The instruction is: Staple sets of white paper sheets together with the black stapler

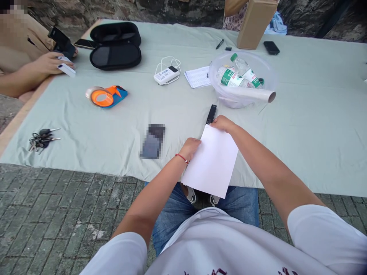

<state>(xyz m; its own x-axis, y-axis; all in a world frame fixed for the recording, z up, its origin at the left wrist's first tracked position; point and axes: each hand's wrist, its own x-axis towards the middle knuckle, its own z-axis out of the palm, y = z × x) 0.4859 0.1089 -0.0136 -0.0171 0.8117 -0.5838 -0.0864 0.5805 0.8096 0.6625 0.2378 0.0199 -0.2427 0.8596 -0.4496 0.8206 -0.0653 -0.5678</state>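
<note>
A white sheet of paper (213, 162) lies tilted at the table's front edge, its lower part hanging over my lap. My left hand (191, 149), with a red bracelet at the wrist, grips the paper's left edge, thumb on top. At the top edge my right hand (223, 123) pinches the paper beside a black stapler (211, 114). The stapler's near end meets the paper's top left corner; whether the paper is inside its jaws cannot be made out.
Around the cloth-covered table (183, 103) are a basin (213, 72) with bottles, a tape dispenser (107, 96), keys (43, 138), a power bank (166, 75), a black case (116, 57), a blurred dark object (153, 141) and a cardboard box (255, 25). Another person's hand (53, 63) rests at left.
</note>
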